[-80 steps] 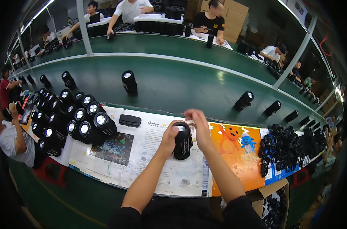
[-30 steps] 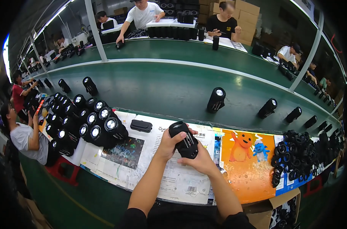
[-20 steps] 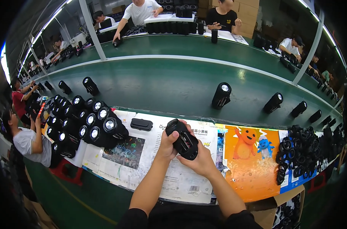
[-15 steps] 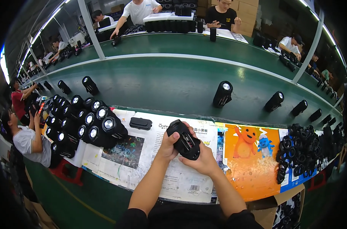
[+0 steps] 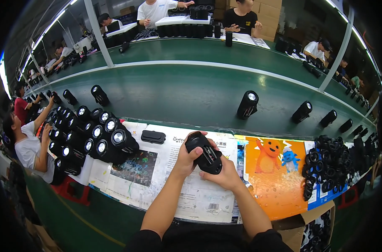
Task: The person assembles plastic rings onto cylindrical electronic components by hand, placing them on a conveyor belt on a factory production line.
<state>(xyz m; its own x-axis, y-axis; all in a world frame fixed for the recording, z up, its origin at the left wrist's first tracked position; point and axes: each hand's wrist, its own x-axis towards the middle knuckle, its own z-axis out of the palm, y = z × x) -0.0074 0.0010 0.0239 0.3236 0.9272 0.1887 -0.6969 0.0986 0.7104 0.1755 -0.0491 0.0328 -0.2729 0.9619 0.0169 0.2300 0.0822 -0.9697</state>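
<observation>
Both my hands hold a black cylindrical speaker [image 5: 205,154] tilted above the white-papered worktop. An oblong recess in its side faces up, with a few small light-coloured parts inside that I cannot make out. My left hand [image 5: 184,161] grips its upper left side, with the thumb pressed on the body. My right hand [image 5: 225,174] wraps round its lower right end. On the bench beyond my left hand lies a flat oblong black piece [image 5: 153,137]. Several upright black speakers with silver discs on their ends [image 5: 123,142] crowd the bench to the left.
A green conveyor belt [image 5: 178,94] runs past the bench, with spaced black speakers [image 5: 247,105] standing on it. Black rings [image 5: 321,166] are heaped on the right, beyond an orange printed sheet [image 5: 275,189]. A cardboard box [image 5: 321,214] sits below. Co-workers sit left and across.
The speaker stays in both my hands, shifted slightly. At the left, a co-worker's arm now reaches out to the belt. Across the belt, a person in white has drawn a hand back from a speaker.
</observation>
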